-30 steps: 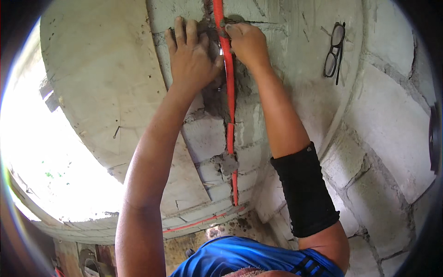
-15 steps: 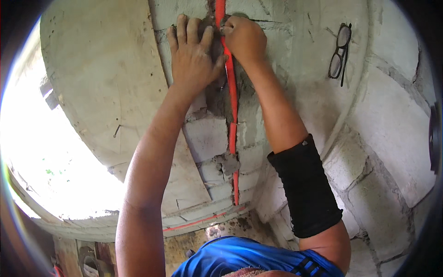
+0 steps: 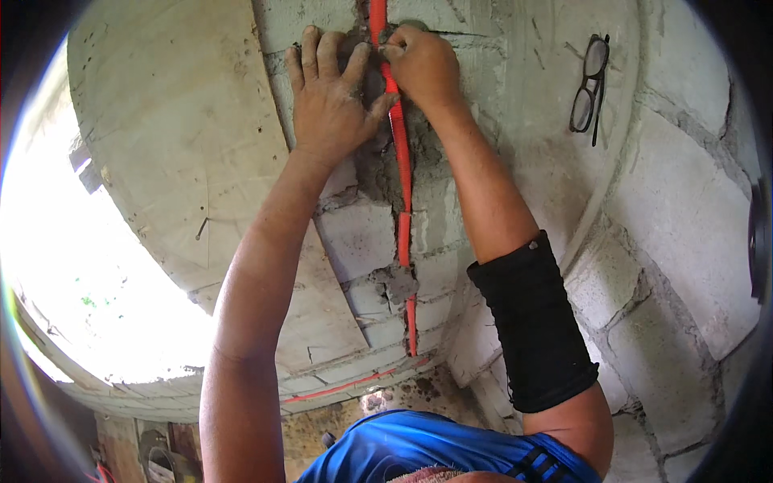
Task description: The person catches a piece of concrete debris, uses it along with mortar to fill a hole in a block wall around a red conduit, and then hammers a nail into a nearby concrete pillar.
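A red corrugated conduit point(image 3: 400, 149) runs down a rough groove in the pale block wall point(image 3: 358, 241). My left hand point(image 3: 328, 113) lies spread against the wall just left of it, and the thumb tip reaches the conduit's edge. On the other side, my right hand point(image 3: 425, 71) is closed in a pinch at the conduit's upper part. Whatever its fingertips hold is too small and hidden to name. Grey mortar point(image 3: 397, 283) covers a short stretch of the conduit lower down.
Eyeglasses point(image 3: 592, 84) rest against the wall at upper right. A large board point(image 3: 177, 121) with a bent nail point(image 3: 202, 229) covers the left part, beside a bright opening point(image 3: 105, 282). Another red conduit point(image 3: 346, 388) runs sideways low down. Large blocks point(image 3: 652, 185) form the right wall.
The view has shifted slightly, so most things sit a little further left. Both hands keep nearly the same places at the conduit, with the right still pinched.
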The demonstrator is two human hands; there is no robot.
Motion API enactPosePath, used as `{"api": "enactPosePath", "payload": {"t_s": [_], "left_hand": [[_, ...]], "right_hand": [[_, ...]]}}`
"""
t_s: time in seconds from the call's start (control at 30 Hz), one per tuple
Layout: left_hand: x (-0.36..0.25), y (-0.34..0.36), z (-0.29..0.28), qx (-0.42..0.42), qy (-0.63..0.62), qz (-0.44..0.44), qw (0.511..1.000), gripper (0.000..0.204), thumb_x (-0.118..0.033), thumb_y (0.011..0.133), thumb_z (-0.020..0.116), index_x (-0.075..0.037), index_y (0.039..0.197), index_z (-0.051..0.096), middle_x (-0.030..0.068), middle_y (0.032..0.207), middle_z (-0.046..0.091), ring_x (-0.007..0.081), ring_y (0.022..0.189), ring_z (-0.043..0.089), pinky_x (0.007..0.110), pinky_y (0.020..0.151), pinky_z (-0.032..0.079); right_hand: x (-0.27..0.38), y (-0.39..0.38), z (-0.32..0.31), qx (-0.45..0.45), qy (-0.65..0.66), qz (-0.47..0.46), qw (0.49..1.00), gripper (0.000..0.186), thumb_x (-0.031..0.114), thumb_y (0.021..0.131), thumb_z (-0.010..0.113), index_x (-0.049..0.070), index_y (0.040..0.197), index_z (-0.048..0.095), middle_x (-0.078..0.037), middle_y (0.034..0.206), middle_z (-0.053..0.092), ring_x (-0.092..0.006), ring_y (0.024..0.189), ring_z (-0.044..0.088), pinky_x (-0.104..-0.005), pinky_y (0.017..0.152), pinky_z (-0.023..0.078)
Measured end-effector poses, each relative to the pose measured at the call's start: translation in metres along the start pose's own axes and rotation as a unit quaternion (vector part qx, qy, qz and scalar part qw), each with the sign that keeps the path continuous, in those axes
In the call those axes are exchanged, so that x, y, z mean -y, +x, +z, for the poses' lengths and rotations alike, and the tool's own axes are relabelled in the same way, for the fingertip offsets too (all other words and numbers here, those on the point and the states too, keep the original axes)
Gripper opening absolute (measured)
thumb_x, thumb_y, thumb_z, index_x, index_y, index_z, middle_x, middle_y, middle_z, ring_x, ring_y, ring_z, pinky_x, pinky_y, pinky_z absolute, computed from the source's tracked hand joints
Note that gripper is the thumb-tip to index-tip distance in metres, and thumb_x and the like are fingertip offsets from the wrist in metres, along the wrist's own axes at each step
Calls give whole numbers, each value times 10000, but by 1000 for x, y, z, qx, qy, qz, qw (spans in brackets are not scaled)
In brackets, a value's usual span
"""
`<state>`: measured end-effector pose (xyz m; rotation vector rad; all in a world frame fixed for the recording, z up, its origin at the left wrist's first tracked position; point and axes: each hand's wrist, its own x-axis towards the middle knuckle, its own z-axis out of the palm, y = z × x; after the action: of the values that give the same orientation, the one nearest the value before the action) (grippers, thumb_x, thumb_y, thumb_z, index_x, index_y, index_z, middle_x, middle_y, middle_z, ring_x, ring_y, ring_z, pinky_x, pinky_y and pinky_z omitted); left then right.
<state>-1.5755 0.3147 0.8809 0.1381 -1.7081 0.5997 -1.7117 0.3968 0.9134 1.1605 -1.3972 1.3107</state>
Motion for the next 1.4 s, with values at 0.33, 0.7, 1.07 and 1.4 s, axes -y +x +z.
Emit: {"api": "enactPosePath", "payload": {"t_s": [0.33,0.7,1.07,1.4], "left_hand": [[3,-6,-7,112,63,115,985,576,-463,885,662,-239,1403,549,-2,1552,383,267,1483,261,688,1136,138],[-3,-4,-1,157,97,151,971,505,-516,956,530,-200,1344,596,107,1515,392,300,1469,265,702,1130,138],[-11,-4,-7,139,88,157,974,593,-531,920,596,-168,1385,545,142,1491,396,348,1452,279,670,1136,177],[-14,-7,-1,112,22,139,984,536,-359,788,727,-152,1275,640,159,1417,444,359,1428,295,672,1148,137]], "right_hand": [[1,8,-6,42,-26,24,998,134,217,815,668,107,865,724,-139,798,707,-357,778,684,-449,701,538],[-16,18,-9,121,19,58,991,150,243,801,683,129,852,765,-135,772,713,-344,754,695,-437,731,549],[-11,-28,-50,110,140,116,977,255,315,829,709,74,889,765,-95,736,723,-256,699,695,-379,696,539],[-39,-104,-64,130,171,221,951,300,334,852,732,49,943,753,-68,725,703,-119,608,610,-302,609,486]]}}
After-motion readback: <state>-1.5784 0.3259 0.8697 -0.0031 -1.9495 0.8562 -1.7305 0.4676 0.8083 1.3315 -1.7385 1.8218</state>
